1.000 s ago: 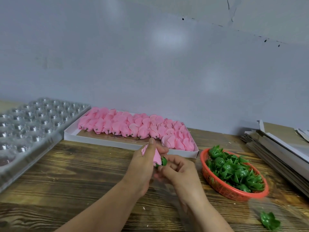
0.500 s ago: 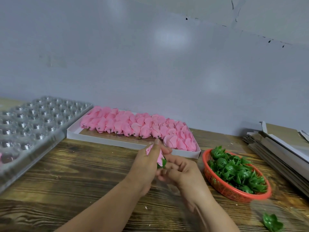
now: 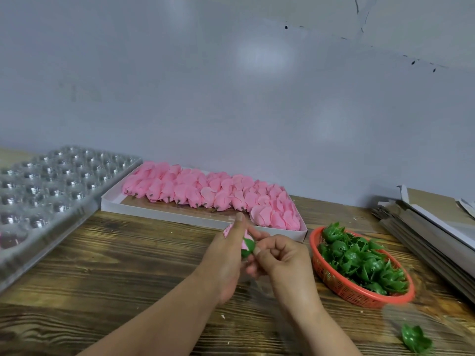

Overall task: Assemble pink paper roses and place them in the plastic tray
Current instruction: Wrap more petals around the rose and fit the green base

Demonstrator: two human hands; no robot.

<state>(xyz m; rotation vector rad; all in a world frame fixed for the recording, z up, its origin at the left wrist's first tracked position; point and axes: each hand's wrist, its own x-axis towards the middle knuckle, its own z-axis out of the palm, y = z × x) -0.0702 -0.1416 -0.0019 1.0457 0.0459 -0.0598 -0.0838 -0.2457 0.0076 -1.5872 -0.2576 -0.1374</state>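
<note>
My left hand [image 3: 226, 255] grips a pink paper rose [image 3: 246, 241] with a green plastic base over the middle of the wooden table. My right hand [image 3: 280, 255] pinches the green base from the right; its fingers are curled round it. Behind the hands a white flat box [image 3: 113, 205] holds several pink rose heads [image 3: 205, 194] in rows. The clear plastic tray [image 3: 51, 191] with many round cups lies at the left; a pink shape shows in a near cup at its left edge.
An orange basket [image 3: 341, 286] full of green calyx pieces [image 3: 359, 260] stands right of my hands. One loose green calyx [image 3: 415, 341] lies near the front right. Stacked flat cardboard [image 3: 431, 227] fills the far right. A grey wall rises behind the table.
The green base now sits further onto the rose, showing more green between my fingers. Both hands stayed in much the same place over the table.
</note>
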